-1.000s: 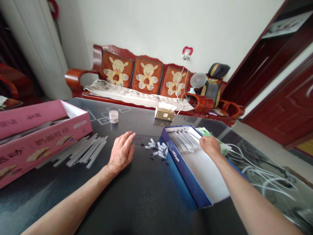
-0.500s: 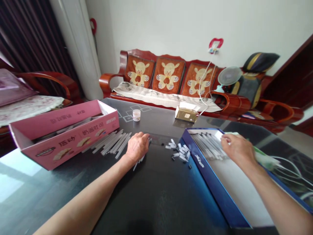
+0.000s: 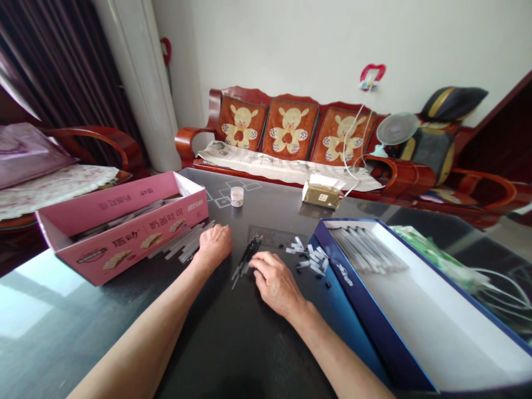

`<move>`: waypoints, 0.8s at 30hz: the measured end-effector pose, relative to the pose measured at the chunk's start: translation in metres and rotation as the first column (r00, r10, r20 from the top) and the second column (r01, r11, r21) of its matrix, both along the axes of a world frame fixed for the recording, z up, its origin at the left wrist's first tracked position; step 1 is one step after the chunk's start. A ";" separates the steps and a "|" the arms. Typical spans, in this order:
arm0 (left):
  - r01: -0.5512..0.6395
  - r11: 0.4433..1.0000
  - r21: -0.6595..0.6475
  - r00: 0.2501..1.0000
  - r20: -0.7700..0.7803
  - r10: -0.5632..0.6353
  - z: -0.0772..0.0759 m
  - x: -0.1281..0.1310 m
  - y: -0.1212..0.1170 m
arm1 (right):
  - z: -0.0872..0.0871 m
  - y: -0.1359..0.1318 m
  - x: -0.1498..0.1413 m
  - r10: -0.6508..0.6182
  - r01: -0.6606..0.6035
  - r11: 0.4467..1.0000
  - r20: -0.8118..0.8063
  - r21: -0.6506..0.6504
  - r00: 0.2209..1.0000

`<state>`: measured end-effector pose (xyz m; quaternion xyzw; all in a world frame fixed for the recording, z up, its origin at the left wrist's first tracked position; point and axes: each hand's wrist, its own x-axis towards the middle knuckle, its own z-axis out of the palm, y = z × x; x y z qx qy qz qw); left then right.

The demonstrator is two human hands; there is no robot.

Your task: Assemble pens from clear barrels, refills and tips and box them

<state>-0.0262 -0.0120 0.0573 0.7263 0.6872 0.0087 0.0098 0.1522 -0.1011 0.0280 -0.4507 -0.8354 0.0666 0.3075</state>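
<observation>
My left hand [image 3: 215, 245] is closed over the right end of a row of clear plastic tubes [image 3: 183, 243] beside the pink box; its fingertips are hidden. A small bundle of thin dark sticks [image 3: 248, 254], which look like pen refills, lies on the table between my hands. At this bundle's right side rests my right hand [image 3: 274, 280], its fingers bent and the thumb apart from them, with nothing visible in it. Small white and black caps [image 3: 313, 257] lie in a loose pile right of it. Filled clear pens [image 3: 366, 249] lie in the blue box.
The pink box [image 3: 141, 238] with more tubes stands at the left, the long blue box [image 3: 353, 310] at the right. A small white jar [image 3: 236, 197] and a gold tissue box [image 3: 322, 194] stand farther back. Green-white plastic packaging [image 3: 440, 255] and white cords lie beyond the blue box.
My right hand has left the blue box and come across to the dark sticks. The left hand has moved left from the sticks to the clear tubes, uncovering the bundle.
</observation>
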 end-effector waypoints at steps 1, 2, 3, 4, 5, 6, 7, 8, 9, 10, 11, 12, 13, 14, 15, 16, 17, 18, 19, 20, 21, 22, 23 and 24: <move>0.003 1.000 0.004 1.000 -0.007 -0.003 0.000 0.000 -0.001 | -0.004 0.003 -0.004 0.023 -0.023 1.000 0.020 0.010 1.000; 0.008 1.000 0.007 1.000 -0.012 -0.008 -0.001 0.001 -0.001 | -0.008 0.005 -0.006 0.040 -0.041 0.999 0.038 0.017 0.998; 0.014 1.000 0.010 1.000 -0.011 -0.014 -0.001 0.001 -0.002 | -0.011 0.006 -0.006 0.049 -0.050 0.999 0.052 0.021 0.997; 0.021 1.000 0.013 1.000 -0.004 -0.021 -0.002 0.001 -0.002 | -0.014 0.007 -0.006 0.048 -0.050 0.999 0.061 0.021 0.997; 0.027 1.000 0.014 1.000 0.004 -0.027 -0.002 0.001 -0.002 | -0.016 0.007 -0.005 0.043 -0.044 0.999 0.064 0.020 0.997; 0.030 0.999 0.013 0.999 0.013 -0.030 -0.003 0.001 -0.002 | -0.018 0.007 -0.003 0.035 -0.036 0.999 0.059 0.019 0.998; 0.030 1.000 0.009 0.999 0.021 -0.030 -0.004 0.002 -0.002 | -0.019 0.006 -0.001 0.031 -0.032 0.999 0.048 0.019 0.998; 0.029 1.000 0.003 0.999 0.027 -0.029 -0.004 0.003 -0.001 | -0.020 0.006 0.001 0.032 -0.032 0.999 0.033 0.018 0.999; 0.028 1.000 -0.002 0.999 0.031 -0.028 -0.005 0.003 -0.001 | -0.020 0.005 0.002 0.038 -0.038 0.999 0.018 0.015 0.999; 0.028 1.000 -0.005 0.999 0.034 -0.028 -0.006 0.004 -0.001 | -0.020 0.005 0.004 0.048 -0.048 0.999 0.007 0.011 0.999; 0.030 1.000 -0.006 0.999 0.040 -0.030 -0.007 0.005 -0.001 | -0.019 0.005 0.006 0.057 -0.057 0.998 -0.001 0.006 0.998; 0.035 0.999 -0.004 0.998 0.048 -0.034 -0.008 0.005 -0.001 | -0.019 0.005 0.007 0.064 -0.064 0.998 -0.004 -0.001 0.998; 0.039 0.999 0.001 0.998 0.055 -0.039 -0.008 0.006 0.000 | -0.018 0.006 0.008 0.071 -0.071 0.997 -0.003 -0.007 0.997; 0.044 0.999 0.006 0.997 0.059 -0.044 -0.009 0.006 0.000 | -0.017 0.007 0.009 0.079 -0.079 0.997 -0.001 -0.011 0.997; 0.047 0.999 0.019 0.997 0.068 -0.048 -0.009 0.006 0.001 | -0.016 0.007 0.010 0.089 -0.089 0.996 0.000 -0.013 0.996; 0.049 0.998 0.040 0.995 0.088 -0.052 -0.010 0.007 0.002 | -0.016 0.008 0.011 0.098 -0.098 0.995 -0.002 -0.013 0.995; 0.048 0.996 0.069 0.990 0.126 -0.056 -0.011 0.007 0.004 | -0.015 0.009 0.012 0.109 -0.109 0.994 -0.005 -0.012 0.994; 0.045 0.994 0.103 0.981 0.186 -0.063 -0.012 0.007 0.006 | -0.014 0.009 0.012 0.120 -0.120 0.993 -0.009 -0.011 0.993; 0.038 0.990 0.136 0.960 0.270 -0.074 -0.014 0.007 0.009 | -0.014 0.009 0.013 0.127 -0.127 0.992 -0.012 -0.008 0.992; 0.031 0.987 0.155 0.921 0.380 -0.088 -0.017 0.008 0.012 | -0.013 0.010 0.014 0.131 -0.131 0.991 -0.013 -0.006 0.991; 0.015 0.988 0.151 0.854 0.512 -0.092 -0.019 0.008 0.014 | -0.012 0.010 0.015 0.132 -0.132 0.991 -0.011 -0.005 0.991; -0.001 0.993 0.118 0.756 0.651 -0.077 -0.021 0.009 0.017 | -0.011 0.010 0.016 0.131 -0.131 0.991 -0.006 -0.006 0.991; -0.006 0.998 0.064 0.619 0.784 -0.047 -0.023 0.011 0.018 | -0.011 0.010 0.017 0.130 -0.130 0.991 -0.003 -0.010 0.991; 0.007 1.000 0.001 0.452 0.892 -0.004 -0.025 0.012 0.019 | -0.010 0.011 0.019 0.131 -0.131 0.991 -0.003 -0.017 0.991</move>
